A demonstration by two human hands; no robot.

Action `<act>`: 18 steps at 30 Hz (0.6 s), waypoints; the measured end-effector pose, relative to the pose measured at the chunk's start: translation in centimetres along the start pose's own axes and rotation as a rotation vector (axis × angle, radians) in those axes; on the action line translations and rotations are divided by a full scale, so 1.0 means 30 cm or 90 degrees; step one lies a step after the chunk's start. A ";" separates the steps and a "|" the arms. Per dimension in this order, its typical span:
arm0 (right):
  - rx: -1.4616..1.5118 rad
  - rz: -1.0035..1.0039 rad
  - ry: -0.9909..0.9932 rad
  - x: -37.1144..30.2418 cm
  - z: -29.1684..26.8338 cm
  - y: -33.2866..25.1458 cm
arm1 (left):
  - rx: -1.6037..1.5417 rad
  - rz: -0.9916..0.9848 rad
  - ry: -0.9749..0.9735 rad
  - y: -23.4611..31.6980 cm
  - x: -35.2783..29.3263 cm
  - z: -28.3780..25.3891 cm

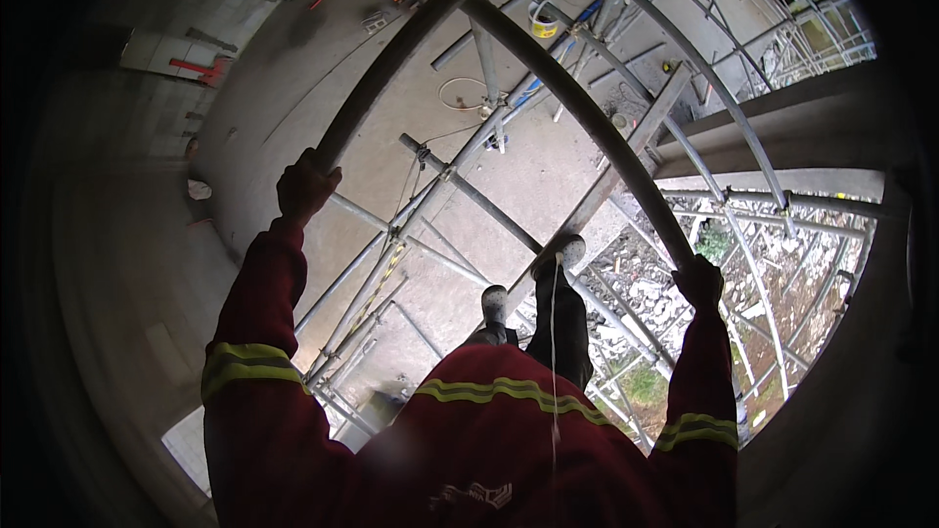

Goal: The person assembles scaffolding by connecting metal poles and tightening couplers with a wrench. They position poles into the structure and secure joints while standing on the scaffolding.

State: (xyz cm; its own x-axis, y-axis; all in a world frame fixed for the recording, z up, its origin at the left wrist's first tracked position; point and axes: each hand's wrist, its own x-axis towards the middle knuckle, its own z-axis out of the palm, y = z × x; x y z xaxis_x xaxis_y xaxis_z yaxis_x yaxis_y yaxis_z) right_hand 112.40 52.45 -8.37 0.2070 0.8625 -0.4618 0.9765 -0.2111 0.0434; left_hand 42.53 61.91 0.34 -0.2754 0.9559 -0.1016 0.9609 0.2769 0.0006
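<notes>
My left hand (306,186) is closed around the lower end of a dark grey scaffold tube (396,64) that slants up to the right. With my right hand (698,282) I grip the lower end of another scaffold tube (587,112). Both tubes run up to meet at the top middle, where a dark joint lies partly out of view. My arms are stretched wide apart, in dark red sleeves with reflective bands. Far below the tubes, my feet in pale footwear are on or beside a narrow plank (592,198).
Scaffold tubes (479,200) cross below and around my feet, with a concrete floor (323,117) beneath. Broken rubble (646,279) lies at the lower right. A yellow-and-white bucket (543,22) stands farther ahead. A white cord (555,332) hangs down my front.
</notes>
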 end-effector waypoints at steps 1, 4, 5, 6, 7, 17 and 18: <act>-0.001 0.005 -0.008 0.003 0.004 0.000 | -0.001 0.000 -0.007 -0.003 -0.001 0.002; -0.005 0.008 0.006 0.011 0.020 -0.004 | -0.016 0.019 -0.001 -0.011 -0.002 0.001; 0.011 0.005 0.013 0.011 0.026 -0.005 | 0.004 0.016 -0.004 -0.011 -0.001 0.000; 0.017 0.009 0.020 0.011 0.029 -0.005 | 0.007 0.008 -0.008 -0.011 -0.001 -0.003; 0.029 0.017 0.037 0.008 0.035 -0.006 | 0.007 0.005 -0.011 -0.010 -0.001 -0.003; 0.022 -0.008 0.067 0.002 0.063 -0.003 | 0.003 0.002 -0.031 -0.019 -0.002 -0.012; -0.008 -0.019 0.067 0.001 0.065 -0.001 | -0.001 -0.001 -0.038 -0.024 0.000 -0.013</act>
State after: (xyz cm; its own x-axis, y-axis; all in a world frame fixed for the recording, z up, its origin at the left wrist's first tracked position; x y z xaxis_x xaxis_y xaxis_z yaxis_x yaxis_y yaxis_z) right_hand 112.27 51.60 -10.11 0.1820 0.9119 -0.3678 0.9829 -0.1794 0.0417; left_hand 41.84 61.74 0.73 -0.2743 0.9481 -0.1610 0.9605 0.2781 0.0013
